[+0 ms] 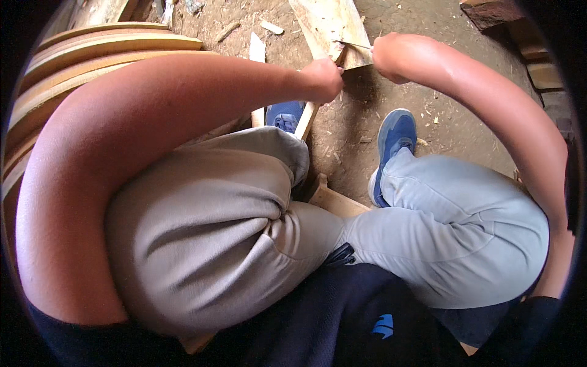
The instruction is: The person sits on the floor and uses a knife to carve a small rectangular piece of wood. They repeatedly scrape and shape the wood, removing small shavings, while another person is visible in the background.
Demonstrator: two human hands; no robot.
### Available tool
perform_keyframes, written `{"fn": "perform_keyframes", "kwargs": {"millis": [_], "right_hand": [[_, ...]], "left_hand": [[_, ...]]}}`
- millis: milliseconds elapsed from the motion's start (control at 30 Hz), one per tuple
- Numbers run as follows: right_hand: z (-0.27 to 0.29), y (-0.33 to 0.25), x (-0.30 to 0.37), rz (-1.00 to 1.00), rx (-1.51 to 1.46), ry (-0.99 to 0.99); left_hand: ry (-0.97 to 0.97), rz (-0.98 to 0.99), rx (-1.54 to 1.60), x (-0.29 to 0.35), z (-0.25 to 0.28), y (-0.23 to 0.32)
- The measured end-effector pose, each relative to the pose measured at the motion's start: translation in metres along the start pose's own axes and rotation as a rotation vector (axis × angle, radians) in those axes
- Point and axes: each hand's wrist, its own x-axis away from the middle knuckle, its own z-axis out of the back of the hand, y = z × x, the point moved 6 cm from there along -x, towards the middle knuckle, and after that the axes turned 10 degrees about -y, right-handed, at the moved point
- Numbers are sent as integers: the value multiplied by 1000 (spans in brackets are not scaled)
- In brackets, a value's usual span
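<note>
Curved boards (116, 44) lay stacked along the far left, their long edges bending with the rim of the view. The left arm (202, 85) reached across in front of them. To the right of the stack, on the earth floor (465, 116), lay a wood chip (227, 31), a pale strip (257, 48) that pointed away, and, farther right, a short offcut (271, 27).

The left shoe (285, 114), blue, stood just right of the strip's near part. Beside it ran a stick (306, 121), slanting up and away into the left hand (324, 81), which was closed around it; its far end seemed to come out beyond the fist, over the near part of a broad plank (324, 18). The plank stretched to the far edge. Nearer, between the knees of the pale trousers (202, 226), showed a flat piece of wood (337, 202).

Across the stick's far end lay a thin blade (356, 44), its right end running to the right hand (390, 58). That hand was curled tight on the tool; its handle was hidden. The right shoe (400, 131) stood nearer, toes pointing away. Dark reddish blocks (491, 13) sat at the far right.
</note>
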Motion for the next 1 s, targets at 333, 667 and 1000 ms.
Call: {"fn": "perform_keyframes", "kwargs": {"millis": [333,667,1000], "right_hand": [[5,24,11,-212,-299,-45],[-11,17,-20,-7,6,117],[-11,9,13,-28,-378,193]], "left_hand": [[86,37,189,13,9,-4],[89,65,245,10,6,-3],[116,146,260,14,6,-5]]}}
